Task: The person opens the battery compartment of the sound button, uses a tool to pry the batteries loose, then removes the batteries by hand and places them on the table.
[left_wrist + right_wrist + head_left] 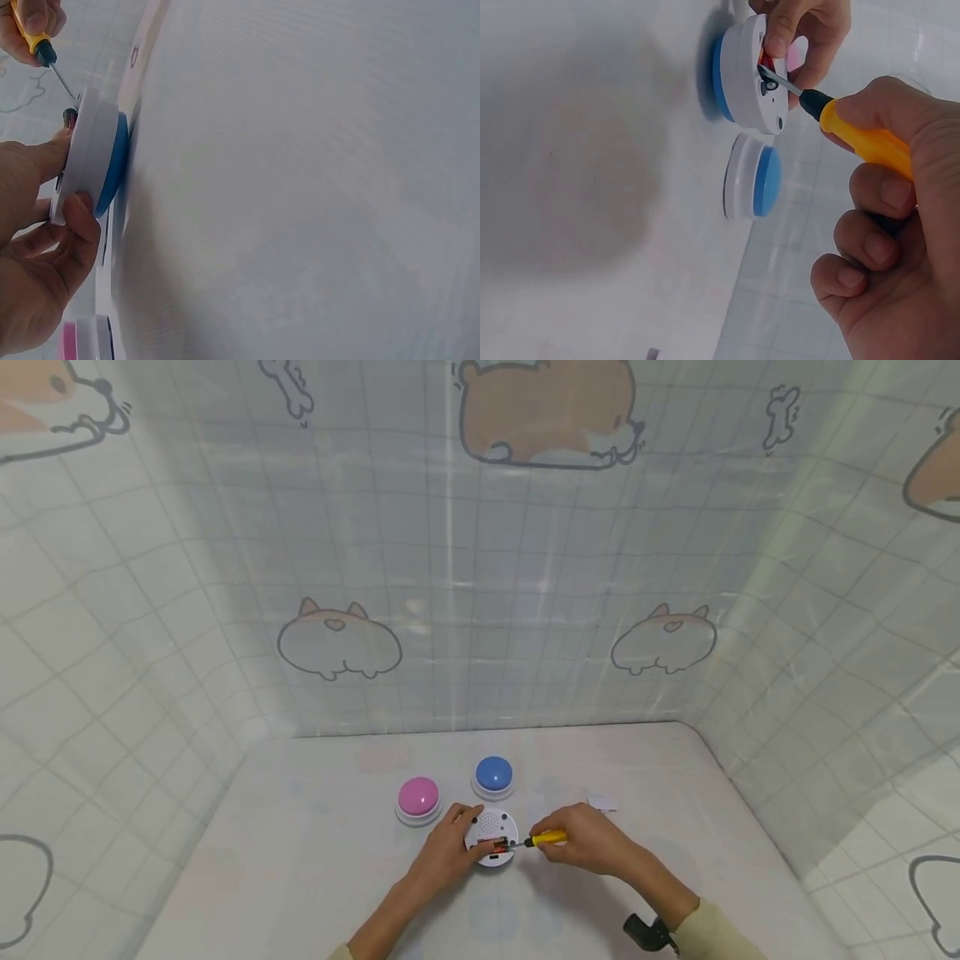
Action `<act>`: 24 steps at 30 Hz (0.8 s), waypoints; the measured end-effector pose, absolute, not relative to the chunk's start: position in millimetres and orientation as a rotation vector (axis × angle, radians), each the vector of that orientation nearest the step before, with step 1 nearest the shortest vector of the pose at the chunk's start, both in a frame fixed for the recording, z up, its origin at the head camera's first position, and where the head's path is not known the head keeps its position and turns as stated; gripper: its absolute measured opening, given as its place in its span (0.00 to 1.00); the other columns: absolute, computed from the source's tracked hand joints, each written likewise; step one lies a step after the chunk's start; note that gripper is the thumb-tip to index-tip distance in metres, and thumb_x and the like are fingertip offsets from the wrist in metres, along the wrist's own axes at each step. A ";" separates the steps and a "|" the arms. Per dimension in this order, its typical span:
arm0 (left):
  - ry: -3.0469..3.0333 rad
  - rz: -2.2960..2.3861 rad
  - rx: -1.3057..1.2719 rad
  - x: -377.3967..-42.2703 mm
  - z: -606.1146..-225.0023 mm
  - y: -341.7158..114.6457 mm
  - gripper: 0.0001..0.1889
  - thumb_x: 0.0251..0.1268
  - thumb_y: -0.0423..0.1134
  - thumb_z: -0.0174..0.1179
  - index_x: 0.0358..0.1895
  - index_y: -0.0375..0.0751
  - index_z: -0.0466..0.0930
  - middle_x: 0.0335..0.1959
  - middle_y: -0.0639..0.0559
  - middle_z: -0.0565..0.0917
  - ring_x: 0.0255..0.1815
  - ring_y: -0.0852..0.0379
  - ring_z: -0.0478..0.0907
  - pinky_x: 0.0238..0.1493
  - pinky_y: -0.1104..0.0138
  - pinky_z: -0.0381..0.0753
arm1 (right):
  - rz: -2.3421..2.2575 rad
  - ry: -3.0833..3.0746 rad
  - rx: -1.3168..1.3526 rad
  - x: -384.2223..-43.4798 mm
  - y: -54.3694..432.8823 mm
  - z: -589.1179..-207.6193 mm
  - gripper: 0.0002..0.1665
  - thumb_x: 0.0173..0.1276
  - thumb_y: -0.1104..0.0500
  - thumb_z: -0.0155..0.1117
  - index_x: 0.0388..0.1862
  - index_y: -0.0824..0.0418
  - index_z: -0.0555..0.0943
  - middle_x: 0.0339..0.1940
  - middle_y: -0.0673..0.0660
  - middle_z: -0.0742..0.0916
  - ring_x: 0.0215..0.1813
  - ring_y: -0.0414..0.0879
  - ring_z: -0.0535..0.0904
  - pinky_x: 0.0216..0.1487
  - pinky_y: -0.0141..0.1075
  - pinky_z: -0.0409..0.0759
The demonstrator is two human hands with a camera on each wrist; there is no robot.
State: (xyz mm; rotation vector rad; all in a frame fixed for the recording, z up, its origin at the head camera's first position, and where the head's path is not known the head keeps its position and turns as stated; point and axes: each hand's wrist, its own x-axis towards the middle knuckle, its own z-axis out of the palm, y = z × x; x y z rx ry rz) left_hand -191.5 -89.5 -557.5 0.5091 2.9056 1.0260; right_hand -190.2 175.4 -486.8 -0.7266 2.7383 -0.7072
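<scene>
Turned face down, a round white push button (491, 820) with a blue dome shows its back and uncovered battery slot. My left hand (447, 850) grips its rim, the thumb across the batteries (501, 842) and other fingers underneath. In the left wrist view the blue dome (114, 166) faces away from that thumb. My right hand (591, 841) holds a screwdriver (866, 139) by its yellow handle. Its metal tip reaches into the slot at the battery end; exact contact is too small to tell.
Behind the held button stand a pink-domed button (418, 797) and a blue-domed button (493, 774), both upright. A small white flat piece (602, 804) lies beyond my right hand. Patterned sheets (495, 568) enclose the white table (300, 860) at back and sides.
</scene>
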 end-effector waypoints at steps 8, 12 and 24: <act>2.916 1.027 0.516 -190.4 -557.6 -88.4 0.34 0.63 0.53 0.69 0.70 0.45 0.72 0.58 0.51 0.76 0.53 0.57 0.76 0.59 0.58 0.79 | -0.586 2.803 -0.831 -189.7 173.5 -485.2 0.12 0.64 0.52 0.71 0.47 0.47 0.90 0.39 0.38 0.89 0.36 0.34 0.76 0.46 0.39 0.77; 2.915 1.034 0.519 -189.0 -556.7 -87.7 0.34 0.63 0.52 0.70 0.70 0.44 0.72 0.58 0.51 0.76 0.50 0.58 0.76 0.56 0.59 0.80 | -0.557 2.808 -0.837 -189.0 172.1 -482.8 0.12 0.64 0.51 0.72 0.46 0.47 0.91 0.39 0.39 0.89 0.36 0.33 0.76 0.46 0.39 0.77; 2.922 1.040 0.529 -187.9 -557.6 -86.5 0.34 0.63 0.52 0.70 0.70 0.44 0.73 0.56 0.52 0.76 0.42 0.62 0.73 0.44 0.68 0.79 | -0.444 2.825 -0.914 -186.8 167.7 -476.3 0.12 0.64 0.51 0.73 0.46 0.46 0.91 0.38 0.40 0.90 0.36 0.34 0.78 0.45 0.38 0.80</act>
